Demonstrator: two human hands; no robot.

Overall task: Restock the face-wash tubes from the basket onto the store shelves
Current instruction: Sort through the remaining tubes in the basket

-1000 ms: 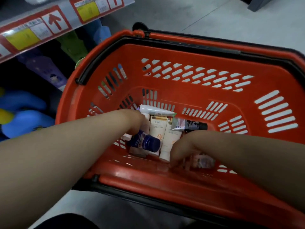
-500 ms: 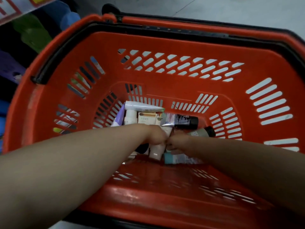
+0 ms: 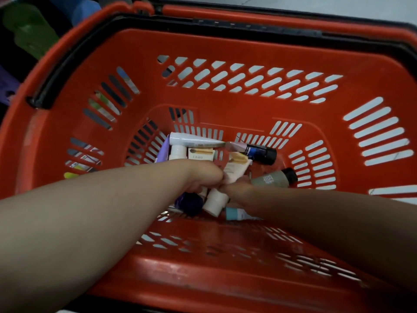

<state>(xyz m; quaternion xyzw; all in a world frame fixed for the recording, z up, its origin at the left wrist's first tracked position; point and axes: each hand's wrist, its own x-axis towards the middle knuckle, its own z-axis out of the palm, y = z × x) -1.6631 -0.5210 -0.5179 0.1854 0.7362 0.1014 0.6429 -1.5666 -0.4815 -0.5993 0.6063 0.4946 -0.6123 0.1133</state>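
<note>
Several face-wash tubes lie in a heap at the bottom of the orange basket (image 3: 225, 48). My left hand (image 3: 203, 177) reaches in from the left and grips a cream tube (image 3: 237, 169) whose white cap (image 3: 214, 205) sticks out below the fist. A purple-capped bottle (image 3: 191, 204) sits right under that hand. My right hand (image 3: 237, 188) comes in from the right, knuckles against the left hand, fingers curled over a teal-capped tube (image 3: 234, 214). Its fingertips are hidden. A white tube (image 3: 194, 140), a black-capped tube (image 3: 259, 152) and a grey-green black-capped tube (image 3: 273, 179) lie loose behind.
The basket's black handle (image 3: 74, 57) lies folded down along the rim. Green and blue shelf goods (image 3: 29, 30) show at the upper left, outside the basket. Grey floor (image 3: 338, 5) runs beyond the far rim. The basket's near wall (image 3: 225, 267) rises under both forearms.
The view has moved closer and down into the basket. My two hands have come together over the tube pile, and the cream tube has tilted up in my left hand.
</note>
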